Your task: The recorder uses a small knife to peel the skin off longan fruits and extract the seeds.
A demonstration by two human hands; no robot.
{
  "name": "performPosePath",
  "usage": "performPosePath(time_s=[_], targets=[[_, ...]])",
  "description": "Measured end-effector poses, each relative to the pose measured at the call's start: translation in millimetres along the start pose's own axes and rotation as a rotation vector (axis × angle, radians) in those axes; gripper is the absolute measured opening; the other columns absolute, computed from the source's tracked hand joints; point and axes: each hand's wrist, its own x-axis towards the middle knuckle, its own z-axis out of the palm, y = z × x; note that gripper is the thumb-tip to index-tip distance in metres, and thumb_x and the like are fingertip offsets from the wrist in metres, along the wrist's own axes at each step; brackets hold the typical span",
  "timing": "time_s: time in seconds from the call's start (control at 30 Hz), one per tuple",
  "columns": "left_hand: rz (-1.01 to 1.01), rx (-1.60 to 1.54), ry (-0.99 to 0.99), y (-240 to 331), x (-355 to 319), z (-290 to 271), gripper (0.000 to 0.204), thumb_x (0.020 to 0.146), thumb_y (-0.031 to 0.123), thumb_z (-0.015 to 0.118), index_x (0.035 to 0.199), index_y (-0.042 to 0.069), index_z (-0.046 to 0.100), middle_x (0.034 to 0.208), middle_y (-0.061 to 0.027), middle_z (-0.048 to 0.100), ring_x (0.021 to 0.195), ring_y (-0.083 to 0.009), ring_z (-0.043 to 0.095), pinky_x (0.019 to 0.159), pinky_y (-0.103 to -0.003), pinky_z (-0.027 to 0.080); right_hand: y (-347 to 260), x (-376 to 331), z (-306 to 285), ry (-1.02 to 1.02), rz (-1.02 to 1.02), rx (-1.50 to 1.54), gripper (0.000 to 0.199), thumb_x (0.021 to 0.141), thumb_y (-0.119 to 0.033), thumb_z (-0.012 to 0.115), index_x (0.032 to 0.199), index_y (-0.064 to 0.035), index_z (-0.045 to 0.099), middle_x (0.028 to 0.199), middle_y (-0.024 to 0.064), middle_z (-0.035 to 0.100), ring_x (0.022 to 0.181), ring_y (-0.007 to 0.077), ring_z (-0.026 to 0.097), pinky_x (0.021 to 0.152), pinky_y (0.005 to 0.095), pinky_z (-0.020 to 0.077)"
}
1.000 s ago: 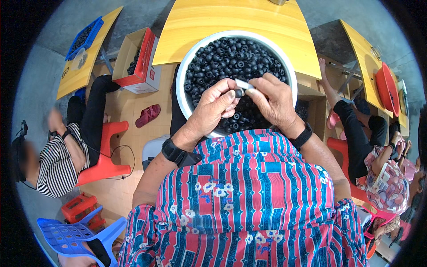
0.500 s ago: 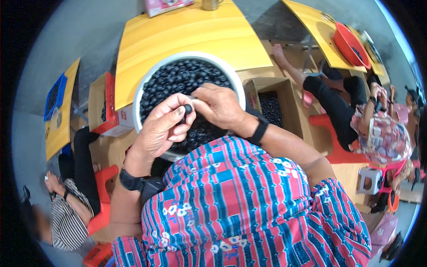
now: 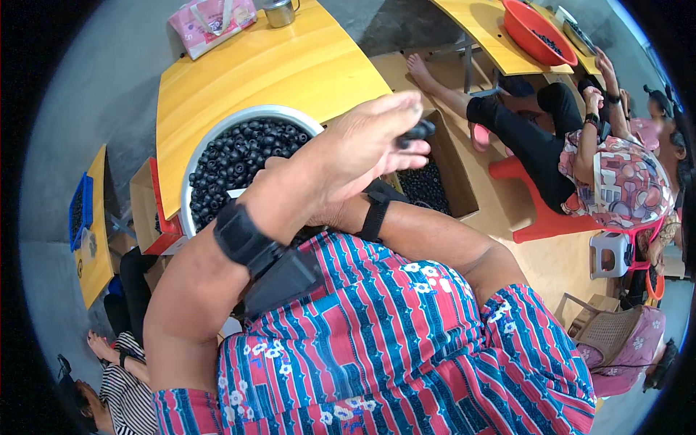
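Note:
My left hand (image 3: 373,138) reaches across to the right, over my right arm, with its fingers partly curled. Between its thumb and fingers are small dark round balls (image 3: 417,134), somewhat blurred. Below it stands a cardboard box (image 3: 455,174) with many similar balls (image 3: 424,185) inside. A round pale-rimmed basin (image 3: 190,163), full of shiny black balls (image 3: 243,156), is in front of me. My right hand (image 3: 272,165) is over the basin, mostly covered by my left forearm; its fingers are hidden. Near it a small white flat piece (image 3: 236,193) shows over the balls.
A yellow table (image 3: 268,72) bears a pink bag (image 3: 210,25) and a metal mug (image 3: 279,12). At left is a red-edged box (image 3: 161,206). Right of me a seated person (image 3: 616,170) works near a table with a red basin (image 3: 536,36); another person (image 3: 127,373) sits at left.
My left hand has swung from above the basin to the right, over the cardboard box, carrying dark balls. My right hand is now mostly behind my left forearm. The view has shifted.

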Motion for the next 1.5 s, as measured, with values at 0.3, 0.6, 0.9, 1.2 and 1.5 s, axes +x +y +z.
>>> performPosePath(time_s=[0.3, 0.6, 0.9, 1.2, 1.5], targets=[[0.192, 0.127, 0.087, 11, -24, -12, 0.048, 0.101, 0.029, 0.046, 0.141, 0.004, 0.038, 0.141, -0.0194, 0.039, 0.126, -0.0286, 0.045, 0.099, -0.04, 0.043, -3, -17, 17, 0.142, 0.085, 0.152, 0.051, 0.097, -0.032, 0.053, 0.141, -0.0116, 0.04, 0.143, 0.0109, 0.043, 0.132, 0.0216, 0.041, 0.108, 0.037, 0.0337], [0.611, 0.299, 0.289, -3, -127, -66, 0.02, 0.1, 0.016, 0.051, 0.106, 0.001, 0.063, 0.088, -0.0019, 0.063, 0.074, -0.0046, 0.057, 0.065, -0.019, 0.048, -4, -6, 1, 0.416, 0.186, 0.088, 0.018, 0.085, -0.023, 0.066, 0.089, -0.0046, 0.066, 0.081, 0.015, 0.062, 0.078, 0.0336, 0.061, 0.068, 0.0398, 0.0486], [0.343, 1.023, 0.848, -77, -160, -113, 0.021, 0.077, -0.003, 0.067, 0.097, 0.003, 0.066, 0.084, -0.0049, 0.054, 0.073, -0.0131, 0.055, 0.069, -0.026, 0.046, -12, -4, -5, 0.328, 0.214, 0.035, 0.024, 0.087, -0.023, 0.065, 0.096, -0.001, 0.065, 0.081, 0.0162, 0.062, 0.076, 0.0347, 0.06, 0.068, 0.0395, 0.0476], [0.328, 1.458, 0.815, -79, -148, -109, 0.027, 0.072, 0.009, 0.074, 0.096, 0.007, 0.062, 0.094, -0.0092, 0.053, 0.087, -0.0286, 0.059, 0.073, -0.038, 0.048, -12, -4, -8, 0.246, 0.227, -0.026, 0.024, 0.088, -0.024, 0.065, 0.097, -0.0018, 0.065, 0.083, 0.0159, 0.061, 0.078, 0.0343, 0.06, 0.07, 0.0392, 0.0482], [0.401, 0.786, 0.776, -79, -146, -114, 0.019, 0.087, 0.007, 0.061, 0.106, 0.005, 0.062, 0.086, -0.0025, 0.056, 0.069, -0.0119, 0.05, 0.064, -0.024, 0.042, -15, -8, -15, 0.231, 0.177, 0.057, 0.023, 0.085, -0.021, 0.068, 0.1, -0.003, 0.066, 0.081, 0.0146, 0.061, 0.076, 0.0317, 0.061, 0.07, 0.0362, 0.0482]])
